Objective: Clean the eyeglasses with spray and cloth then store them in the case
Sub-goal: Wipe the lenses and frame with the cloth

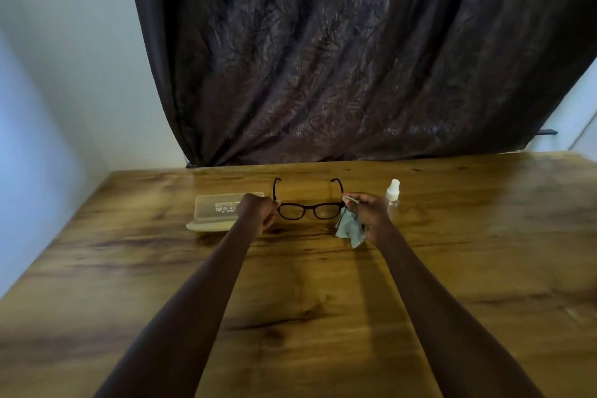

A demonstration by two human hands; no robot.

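Black-framed eyeglasses (307, 208) are held up over the wooden table (290, 300), temples unfolded and pointing away from me. My left hand (258, 212) pinches the frame's left corner. My right hand (368, 213) pinches the right corner and also holds a pale grey-blue cloth (350, 229) that hangs down from the fingers. An open translucent case (214, 212) with printed lettering lies on the table just left of my left hand. A small clear spray bottle (392, 192) with a white cap stands upright just right of my right hand.
A dark brown curtain (355, 58) hangs behind the table's far edge. Pale walls (64, 74) stand to the left, and the table's left edge runs diagonally beside them. Wide bare wood lies between me and the objects.
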